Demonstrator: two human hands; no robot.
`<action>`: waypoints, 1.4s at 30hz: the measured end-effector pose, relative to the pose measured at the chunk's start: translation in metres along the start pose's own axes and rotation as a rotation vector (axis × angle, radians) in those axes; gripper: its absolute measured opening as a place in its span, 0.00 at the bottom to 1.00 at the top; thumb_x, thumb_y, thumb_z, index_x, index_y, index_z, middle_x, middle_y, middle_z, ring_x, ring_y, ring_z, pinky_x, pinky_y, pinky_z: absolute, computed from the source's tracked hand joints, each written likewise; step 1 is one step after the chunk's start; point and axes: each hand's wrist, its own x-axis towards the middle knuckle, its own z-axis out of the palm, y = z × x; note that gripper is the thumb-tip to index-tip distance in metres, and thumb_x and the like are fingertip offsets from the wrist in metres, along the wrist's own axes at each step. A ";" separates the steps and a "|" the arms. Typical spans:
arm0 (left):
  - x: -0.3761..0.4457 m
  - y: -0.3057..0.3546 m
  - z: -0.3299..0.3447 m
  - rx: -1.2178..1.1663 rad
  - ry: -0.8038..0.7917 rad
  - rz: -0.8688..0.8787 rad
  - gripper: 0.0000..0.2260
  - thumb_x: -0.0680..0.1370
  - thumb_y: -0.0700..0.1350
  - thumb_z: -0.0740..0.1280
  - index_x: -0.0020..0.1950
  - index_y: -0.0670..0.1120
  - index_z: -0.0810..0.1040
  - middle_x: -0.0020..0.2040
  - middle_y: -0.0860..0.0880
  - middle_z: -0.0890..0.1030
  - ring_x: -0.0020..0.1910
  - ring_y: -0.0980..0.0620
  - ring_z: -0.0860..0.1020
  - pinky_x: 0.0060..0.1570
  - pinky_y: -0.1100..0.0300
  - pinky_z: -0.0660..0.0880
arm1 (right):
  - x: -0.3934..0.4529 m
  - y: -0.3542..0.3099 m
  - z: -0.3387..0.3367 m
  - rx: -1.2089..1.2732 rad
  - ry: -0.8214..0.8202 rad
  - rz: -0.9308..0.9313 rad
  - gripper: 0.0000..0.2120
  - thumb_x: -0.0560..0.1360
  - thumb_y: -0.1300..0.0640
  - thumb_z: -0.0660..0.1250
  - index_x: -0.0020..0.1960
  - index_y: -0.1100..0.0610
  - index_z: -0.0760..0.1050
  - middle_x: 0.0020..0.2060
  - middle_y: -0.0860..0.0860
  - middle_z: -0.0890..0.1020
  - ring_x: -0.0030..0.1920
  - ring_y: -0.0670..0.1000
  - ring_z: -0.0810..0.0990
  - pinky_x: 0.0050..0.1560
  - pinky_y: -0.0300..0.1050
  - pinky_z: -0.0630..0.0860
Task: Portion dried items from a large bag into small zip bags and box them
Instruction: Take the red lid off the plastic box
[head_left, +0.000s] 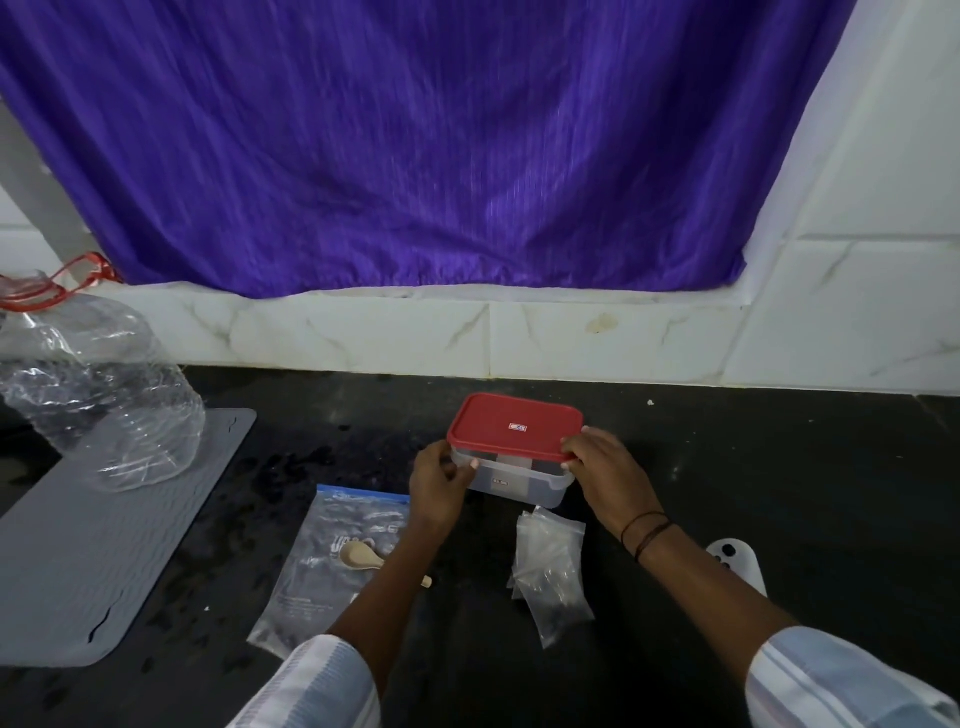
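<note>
Both hands, left hand (439, 480) and right hand (602, 467), grip the box (519, 480) (red-lidded).

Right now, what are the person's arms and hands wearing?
Both hands are bare. The left hand has nothing on its wrist; the right hand has thin dark bands around the wrist. Both forearms end in loose pale sleeves with faint light stripes.
</note>
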 end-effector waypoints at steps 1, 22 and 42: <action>0.001 0.000 0.000 0.015 0.002 0.008 0.16 0.78 0.45 0.72 0.64 0.46 0.75 0.59 0.48 0.80 0.57 0.50 0.80 0.57 0.51 0.80 | 0.000 -0.002 0.000 0.008 0.022 -0.010 0.06 0.73 0.67 0.70 0.49 0.61 0.78 0.51 0.57 0.81 0.55 0.54 0.77 0.51 0.44 0.75; 0.008 -0.005 0.001 0.506 -0.102 0.313 0.10 0.82 0.48 0.66 0.59 0.44 0.77 0.64 0.43 0.72 0.60 0.45 0.76 0.58 0.58 0.76 | 0.023 0.012 -0.004 0.164 0.315 0.091 0.05 0.76 0.66 0.69 0.51 0.62 0.79 0.47 0.53 0.81 0.46 0.46 0.77 0.49 0.30 0.70; -0.001 -0.005 0.006 0.544 -0.059 0.287 0.12 0.82 0.52 0.65 0.59 0.45 0.75 0.65 0.44 0.71 0.60 0.45 0.77 0.58 0.54 0.79 | -0.014 0.119 0.002 0.890 0.520 1.300 0.06 0.80 0.66 0.61 0.53 0.68 0.75 0.50 0.65 0.78 0.45 0.60 0.81 0.44 0.50 0.81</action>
